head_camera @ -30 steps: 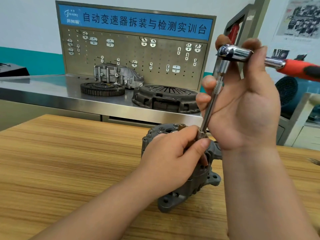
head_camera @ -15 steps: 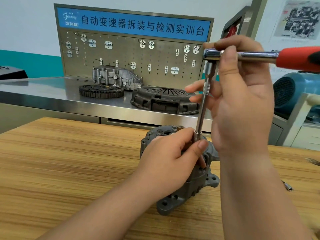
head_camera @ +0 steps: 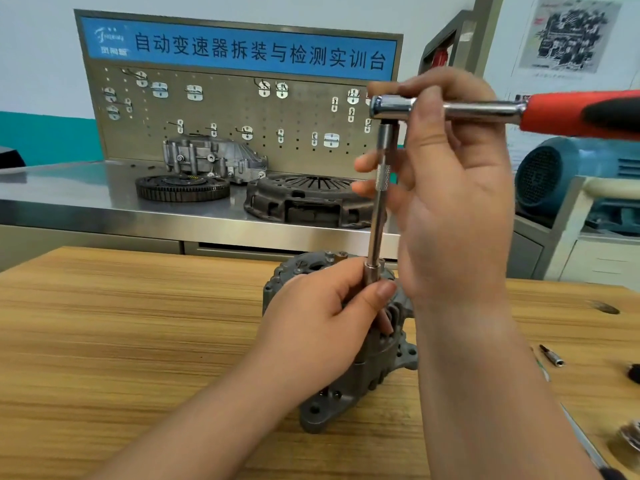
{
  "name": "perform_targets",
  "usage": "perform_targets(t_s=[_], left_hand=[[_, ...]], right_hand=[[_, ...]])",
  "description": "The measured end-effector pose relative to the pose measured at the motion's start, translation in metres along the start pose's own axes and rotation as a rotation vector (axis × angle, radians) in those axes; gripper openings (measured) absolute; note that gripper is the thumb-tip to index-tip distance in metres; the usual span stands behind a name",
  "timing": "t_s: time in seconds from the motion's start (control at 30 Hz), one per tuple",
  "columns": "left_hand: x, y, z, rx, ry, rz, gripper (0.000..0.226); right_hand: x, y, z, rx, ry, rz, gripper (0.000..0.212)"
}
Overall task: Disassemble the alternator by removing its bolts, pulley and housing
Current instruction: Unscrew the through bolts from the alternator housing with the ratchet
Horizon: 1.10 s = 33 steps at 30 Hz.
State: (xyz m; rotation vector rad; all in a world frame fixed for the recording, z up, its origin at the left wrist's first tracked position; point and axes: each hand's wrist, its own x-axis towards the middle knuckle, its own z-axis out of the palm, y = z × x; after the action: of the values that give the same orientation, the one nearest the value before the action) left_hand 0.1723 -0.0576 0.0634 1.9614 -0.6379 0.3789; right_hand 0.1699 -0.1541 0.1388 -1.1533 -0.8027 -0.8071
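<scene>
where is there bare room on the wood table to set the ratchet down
Bare: the wide stretch of table left of the alternator, back to its far edge. Crowded: right of the alternator, with a loose bit and small parts by the frame edge.

The alternator point(head_camera: 374, 375) is grey cast metal, matt and slightly rough. The ratchet point(head_camera: 394, 107) and extension bar point(head_camera: 377, 220) are polished, glossy metal; the bar carries a knurled band. The ratchet grip point(head_camera: 581, 114) looks like matt red-and-black plastic. The table point(head_camera: 138, 323) is grained wood; the bench point(head_camera: 86, 199), brushed sheet metal.
</scene>
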Motion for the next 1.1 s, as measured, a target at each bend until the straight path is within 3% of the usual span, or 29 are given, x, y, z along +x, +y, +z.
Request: perform_targets(t_s=[0.07,0.13,0.23,0.37,0.47,0.57,0.67,0.77,0.83,0.93,1.1], left_hand=[[0.001,0.000,0.000,0.015,-0.006,-0.015,0.032],[0.001,0.000,0.000,0.019,-0.012,-0.017,0.036],[0.000,-0.001,-0.001,-0.022,-0.003,0.012,0.037],[-0.002,-0.001,-0.004,-0.028,-0.006,0.082,0.024],[-0.002,-0.001,-0.004,-0.016,-0.005,0.081,0.019],[-0.001,0.002,-0.003,0.043,-0.012,0.051,0.026],[0.001,0.004,-0.004,0.074,-0.035,0.023,0.033],[0.002,0.002,-0.002,0.049,-0.030,0.012,0.030],[0.002,0.001,-0.001,0.003,-0.022,0.000,0.033],[0.001,0.001,-0.001,-0.002,-0.018,0.017,0.042],[-0.002,0.002,-0.006,0.001,-0.049,0.081,0.031]], right_hand=[[0.000,0.003,0.000,-0.328,0.023,-0.252,0.010],[-0.001,0.006,0.001,-0.440,0.037,-0.339,0.012],[-0.003,0.004,0.007,-0.251,0.055,-0.159,0.011],[-0.004,-0.003,0.012,0.202,-0.009,0.169,0.016],[-0.002,-0.005,0.009,0.398,-0.045,0.289,0.021],[0.000,-0.004,0.004,0.353,0.064,0.262,0.019],[0.000,-0.002,-0.001,0.086,0.160,0.098,0.015],[-0.001,0.000,0.000,-0.230,0.110,-0.163,0.014],[-0.001,0.001,0.004,-0.300,0.059,-0.253,0.018],[-0.003,0.001,0.007,-0.221,0.050,-0.179,0.012],[-0.001,-0.001,0.002,0.197,0.052,0.114,0.019]])
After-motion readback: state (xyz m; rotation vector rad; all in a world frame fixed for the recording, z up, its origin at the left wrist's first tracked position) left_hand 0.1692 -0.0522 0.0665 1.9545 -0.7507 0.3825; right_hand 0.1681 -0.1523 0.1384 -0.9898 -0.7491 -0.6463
